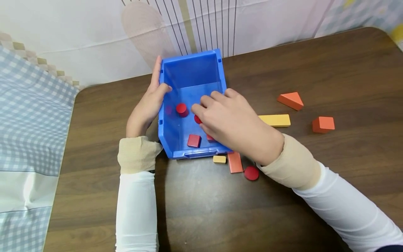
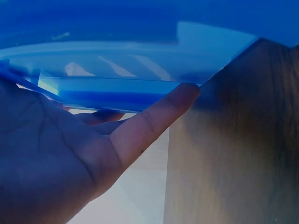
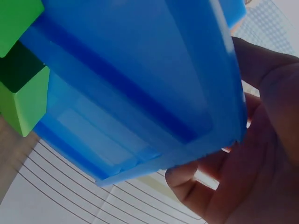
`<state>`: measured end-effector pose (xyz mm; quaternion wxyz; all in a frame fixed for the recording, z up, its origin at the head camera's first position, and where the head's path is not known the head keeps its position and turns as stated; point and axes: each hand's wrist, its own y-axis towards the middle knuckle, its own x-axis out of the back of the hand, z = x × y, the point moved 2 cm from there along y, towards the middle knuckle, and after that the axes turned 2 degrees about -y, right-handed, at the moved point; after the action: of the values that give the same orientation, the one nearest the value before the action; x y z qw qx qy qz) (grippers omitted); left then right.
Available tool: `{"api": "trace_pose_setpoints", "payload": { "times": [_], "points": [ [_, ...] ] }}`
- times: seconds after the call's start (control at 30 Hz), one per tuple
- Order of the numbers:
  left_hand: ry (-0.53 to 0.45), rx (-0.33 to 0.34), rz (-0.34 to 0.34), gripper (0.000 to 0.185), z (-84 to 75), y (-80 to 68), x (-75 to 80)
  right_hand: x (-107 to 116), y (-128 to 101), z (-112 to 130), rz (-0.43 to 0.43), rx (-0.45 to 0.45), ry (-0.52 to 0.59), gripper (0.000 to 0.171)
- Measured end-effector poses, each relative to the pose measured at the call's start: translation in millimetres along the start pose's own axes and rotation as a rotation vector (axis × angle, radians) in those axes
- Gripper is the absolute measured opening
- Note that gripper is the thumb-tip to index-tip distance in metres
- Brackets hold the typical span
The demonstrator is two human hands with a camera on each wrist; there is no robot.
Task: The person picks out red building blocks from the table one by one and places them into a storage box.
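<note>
Head view: a blue plastic bin (image 1: 191, 75) stands on the dark wooden counter (image 1: 315, 70), its long axis running away from the person. The left hand (image 1: 148, 105) lies flat against the bin's left wall, fingers straight, thumb hooked over the rim. The right hand (image 1: 231, 120) reaches in over the right wall, its grip curled down onto a red wooden disc (image 1: 197, 119) on the bin floor; whether the fingers pinch it or only touch it I cannot tell. A second red disc (image 1: 181, 109) and a red cube (image 1: 193, 140) lie in the bin to its left and nearer front. Outside, to the right, lie a yellow bar (image 1: 275, 120), an orange wedge (image 1: 291, 100) and an orange block (image 1: 323, 124).

Left wrist view: the open palm (image 2: 51, 168) and straight finger press the bin's rim (image 2: 107, 91).

Right wrist view: the blue wall fills the frame; fingers (image 3: 205, 186) curl beside its edge, and the disc is hidden.
</note>
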<state>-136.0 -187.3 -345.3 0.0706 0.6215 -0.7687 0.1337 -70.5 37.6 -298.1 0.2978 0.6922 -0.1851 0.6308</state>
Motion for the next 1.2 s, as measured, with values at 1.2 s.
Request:
{"api": "trace_pose_setpoints", "payload": {
  "times": [1.2],
  "points": [
    [-0.019,-0.01,0.001,0.085,-1.6,2.5,0.5,-11,21,12,0.067,-0.025,0.024,0.048]
  ]
}}
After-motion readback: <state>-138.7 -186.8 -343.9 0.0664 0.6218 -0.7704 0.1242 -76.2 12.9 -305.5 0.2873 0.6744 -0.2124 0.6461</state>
